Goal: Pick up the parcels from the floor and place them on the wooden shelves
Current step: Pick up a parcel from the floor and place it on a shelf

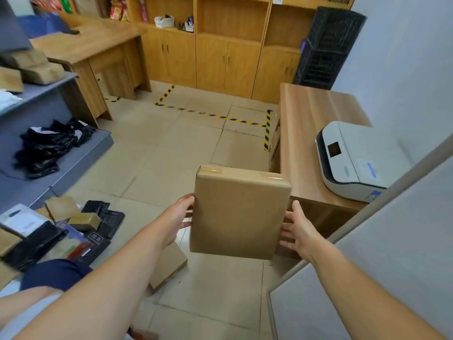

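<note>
A flat brown cardboard parcel (239, 212) hangs in the air above the tiled floor, held between both hands. My left hand (180, 217) grips its left edge, fingers curled underneath. My right hand (297, 230) presses against its right edge with fingers spread. On the floor at the lower left lies a pile of parcels (73, 227): brown boxes, black bags and a white envelope. Another brown box (169, 263) lies on the floor under my left forearm. The wooden shelves (232, 23) stand along the far wall, with open compartments above cabinet doors.
A wooden table (308, 133) with a white label printer (355, 160) stands at the right. Black crates (328, 47) are stacked in the far right corner. A grey rack (49, 153) with black bags and brown parcels is at the left, behind it a wooden desk (93, 45). Yellow-black tape (220, 116) marks the floor.
</note>
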### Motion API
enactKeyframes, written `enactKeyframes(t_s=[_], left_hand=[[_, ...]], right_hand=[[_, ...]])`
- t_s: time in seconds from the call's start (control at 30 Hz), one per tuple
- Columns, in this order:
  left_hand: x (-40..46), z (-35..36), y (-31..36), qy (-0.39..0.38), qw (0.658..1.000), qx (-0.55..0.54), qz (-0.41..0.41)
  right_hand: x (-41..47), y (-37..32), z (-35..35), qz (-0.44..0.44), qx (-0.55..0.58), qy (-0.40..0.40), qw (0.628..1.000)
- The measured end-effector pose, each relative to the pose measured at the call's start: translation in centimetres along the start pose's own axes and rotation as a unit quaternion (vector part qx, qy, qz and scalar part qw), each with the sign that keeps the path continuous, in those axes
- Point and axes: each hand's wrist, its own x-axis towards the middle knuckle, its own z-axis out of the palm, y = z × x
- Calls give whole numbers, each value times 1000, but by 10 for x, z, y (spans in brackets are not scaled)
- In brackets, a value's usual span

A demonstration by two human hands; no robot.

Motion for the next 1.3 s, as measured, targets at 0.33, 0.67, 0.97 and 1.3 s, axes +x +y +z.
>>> enactKeyframes(t_s=[0.33, 0.67, 0.97, 1.3], left_hand=[[-68, -21, 74, 38, 993, -108, 40], [-93, -22, 87, 31, 990, -95, 97], [-102, -22, 97, -6, 992, -29, 125], [-102, -18, 101, -7, 982, -1, 187]], right_hand=[[-77, -65, -15, -45, 58, -55, 996], [-102, -77, -26, -29, 77, -125, 989], [-122, -86, -42, -66, 33, -143, 987], [-132, -82, -37, -170, -4, -111, 979]])
